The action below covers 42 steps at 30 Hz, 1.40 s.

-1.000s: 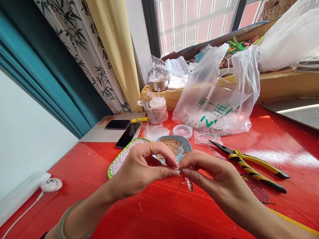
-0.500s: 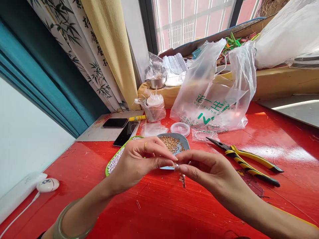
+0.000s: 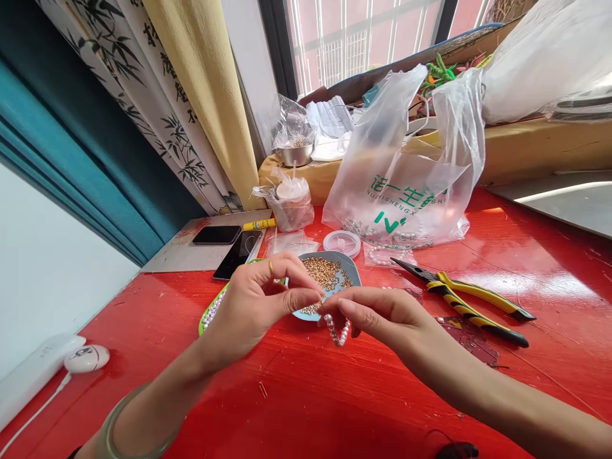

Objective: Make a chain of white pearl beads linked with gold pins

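My left hand [image 3: 261, 303], a ring on one finger, is closed in a pinch in front of the blue dish [image 3: 354, 273]; what lies between its fingertips is too small to make out. Opposite it, almost fingertip to fingertip, my right hand [image 3: 389, 315] pinches a strand of pearly beads [image 3: 338, 338], which hangs in a short loop below the fingers. Gold beads [image 3: 322, 271] fill part of the blue dish behind my hands. A green tray [image 3: 203, 322] of white beads is partly hidden by my left hand.
Yellow-and-black pliers [image 3: 466, 299] lie on the red table [image 3: 296, 408] at the right. Behind stand a printed plastic bag [image 3: 396, 191], a clear round spool [image 3: 342, 243] and a bagged cup [image 3: 292, 204]. Two phones [image 3: 217, 235] lie at the left, and a white corded device [image 3: 87, 359] sits nearer me.
My fingertips have shifted slightly left and drawn a little apart. The bead strand now hangs as a loop under my right hand instead of dangling as a straight end. The view has tilted slightly.
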Motion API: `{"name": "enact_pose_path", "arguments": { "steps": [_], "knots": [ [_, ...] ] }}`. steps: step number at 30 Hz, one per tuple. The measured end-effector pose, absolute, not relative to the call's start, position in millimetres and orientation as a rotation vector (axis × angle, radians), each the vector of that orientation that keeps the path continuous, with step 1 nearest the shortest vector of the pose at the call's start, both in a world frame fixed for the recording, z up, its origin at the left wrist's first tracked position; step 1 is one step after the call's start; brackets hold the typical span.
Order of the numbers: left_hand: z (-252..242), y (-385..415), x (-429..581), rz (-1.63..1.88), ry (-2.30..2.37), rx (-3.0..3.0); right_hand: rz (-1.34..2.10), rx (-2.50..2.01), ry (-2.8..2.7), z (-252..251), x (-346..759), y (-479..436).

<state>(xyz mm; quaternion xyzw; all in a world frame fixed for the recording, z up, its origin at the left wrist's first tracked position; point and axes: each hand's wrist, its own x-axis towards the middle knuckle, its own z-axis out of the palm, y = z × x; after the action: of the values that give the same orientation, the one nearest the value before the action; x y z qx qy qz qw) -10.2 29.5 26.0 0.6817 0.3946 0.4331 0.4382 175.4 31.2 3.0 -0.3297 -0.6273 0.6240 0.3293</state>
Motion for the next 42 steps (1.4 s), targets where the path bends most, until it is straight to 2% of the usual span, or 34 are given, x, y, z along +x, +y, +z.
{"name": "enact_pose_path", "arguments": {
  "steps": [9, 16, 26, 30, 35, 38, 42],
  "knots": [
    [25, 29, -7, 1.022, 1.030, 1.651, 1.762, -0.825, -1.551, 5, 174, 29],
    [27, 24, 0, 0.933, 1.065, 1.711, 1.685, -0.859, -1.572, 3, 174, 28],
    [28, 27, -2, 1.014, 1.062, 1.712, 1.653, -0.911, -1.571, 2, 176, 33],
    [26, 36, -10, 1.018, 1.247, 1.683, 1.632, -0.932, -1.498, 4, 176, 35],
    [8, 54, -21, 0.567, 1.613, 2.156, 1.581, -0.983, -1.474, 6, 176, 34],
    [-1, 58, -21, 0.244, 1.637, 2.372, 1.564, -1.009, -1.489, 7, 175, 33],
    [-3, 60, -16, 0.112, 1.654, 2.432, 1.567, -1.030, -1.508, 7, 175, 33]
  ]
}}
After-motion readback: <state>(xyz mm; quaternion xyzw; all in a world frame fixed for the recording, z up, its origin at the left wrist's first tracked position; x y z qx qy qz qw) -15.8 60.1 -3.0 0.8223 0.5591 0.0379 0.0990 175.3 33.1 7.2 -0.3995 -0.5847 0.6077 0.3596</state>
